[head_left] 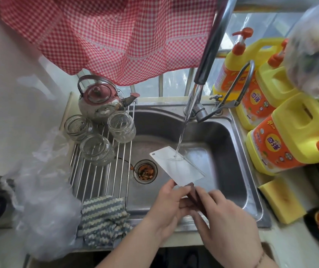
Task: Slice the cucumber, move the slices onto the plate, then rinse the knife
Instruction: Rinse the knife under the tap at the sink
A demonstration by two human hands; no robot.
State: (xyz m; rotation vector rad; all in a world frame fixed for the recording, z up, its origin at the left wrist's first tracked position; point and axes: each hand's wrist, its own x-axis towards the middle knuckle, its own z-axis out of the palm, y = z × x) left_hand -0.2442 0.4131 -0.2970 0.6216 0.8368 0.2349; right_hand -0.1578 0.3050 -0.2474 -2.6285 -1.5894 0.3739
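Both hands are holding the knife point(177, 168) over the sink point(232, 136): the right hand point(224, 223) is curling its fingers around the dark handle, the left hand point(166, 204) is pinching the blade's heel. The blade is stretching away up-left from the fingers, its flat lying under the running water point(182, 132).

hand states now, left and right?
Left hand: pinches the knife where blade meets handle.
Right hand: grips the knife's handle, blade under the running water.
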